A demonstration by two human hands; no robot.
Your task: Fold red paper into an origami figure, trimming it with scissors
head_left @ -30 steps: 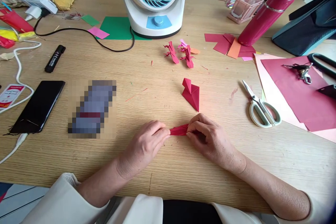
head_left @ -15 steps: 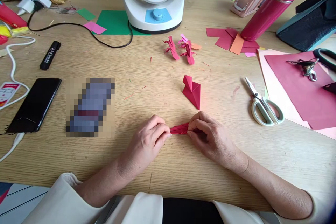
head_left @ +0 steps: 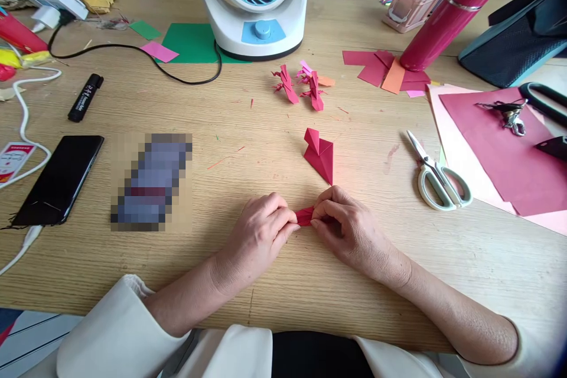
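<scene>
Between my two hands is a narrow strip of folded red paper, low over the wooden table. My left hand pinches its left end with thumb and fingers. At the right end, my right hand has it pinched too. Only a short middle stretch of the paper shows; the ends are hidden by my fingers. Just beyond my right hand lies a folded red paper piece with pointed corners. Farther back are small red folded paper figures, with thin curled ends.
White-handled scissors lie to the right, beside red paper sheets. A fan stands at the back, and a red thermos right of it. On the left are a black phone, a blurred-out device and a marker.
My left hand has moved a little to the right, closer to my right hand, so less of the red paper shows between them. The whole view has shifted slightly.
</scene>
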